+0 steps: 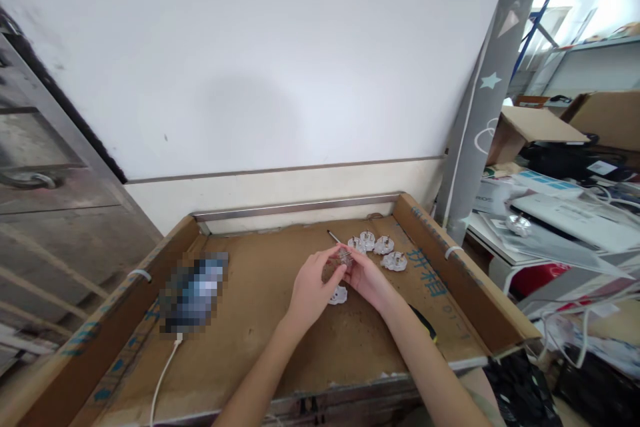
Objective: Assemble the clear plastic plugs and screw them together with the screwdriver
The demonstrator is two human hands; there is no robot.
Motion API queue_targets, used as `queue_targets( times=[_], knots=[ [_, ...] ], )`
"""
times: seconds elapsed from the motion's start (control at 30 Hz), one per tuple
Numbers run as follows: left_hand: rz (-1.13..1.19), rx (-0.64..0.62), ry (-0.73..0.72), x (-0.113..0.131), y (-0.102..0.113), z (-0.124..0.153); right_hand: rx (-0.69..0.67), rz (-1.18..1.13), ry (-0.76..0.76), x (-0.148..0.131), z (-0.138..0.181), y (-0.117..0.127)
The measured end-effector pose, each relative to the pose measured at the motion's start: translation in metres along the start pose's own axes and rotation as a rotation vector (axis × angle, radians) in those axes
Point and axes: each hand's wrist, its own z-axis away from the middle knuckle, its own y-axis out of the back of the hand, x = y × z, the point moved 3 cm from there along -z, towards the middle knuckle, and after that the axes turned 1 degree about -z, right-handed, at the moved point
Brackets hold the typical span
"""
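Note:
My left hand and my right hand meet over the middle of the cardboard-lined bench. Between their fingertips they hold a small clear plastic plug part with metal pins; the fingers partly hide it. Just below my hands lies a clear plastic socket piece with dark holes. Beyond my right hand rest several similar clear parts with upright metal pins, one of them a plug part at the right. A thin rod with a dark tip shows behind my fingers.
A black and yellow tool is half hidden by my right forearm. At the left lies a blurred-out device with a white cable. Raised cardboard walls edge the bench. A cluttered table stands at the right.

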Motion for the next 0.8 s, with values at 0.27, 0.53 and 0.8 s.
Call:
queue_targets(
  times=[0.27, 0.53, 0.8],
  knots=[
    [0.194, 0.043, 0.056, -0.002, -0.009, -0.015, 0.078, 0.118, 0.057, 0.007, -0.011, 0.011],
    [0.376, 0.091, 0.197, -0.009, -0.019, -0.017, 0.156, 0.188, 0.149, 0.003, -0.011, 0.010],
    [0.356, 0.097, 0.129, -0.010, -0.003, -0.016, 0.074, -0.027, 0.080, -0.003, -0.002, -0.002]
  ],
)
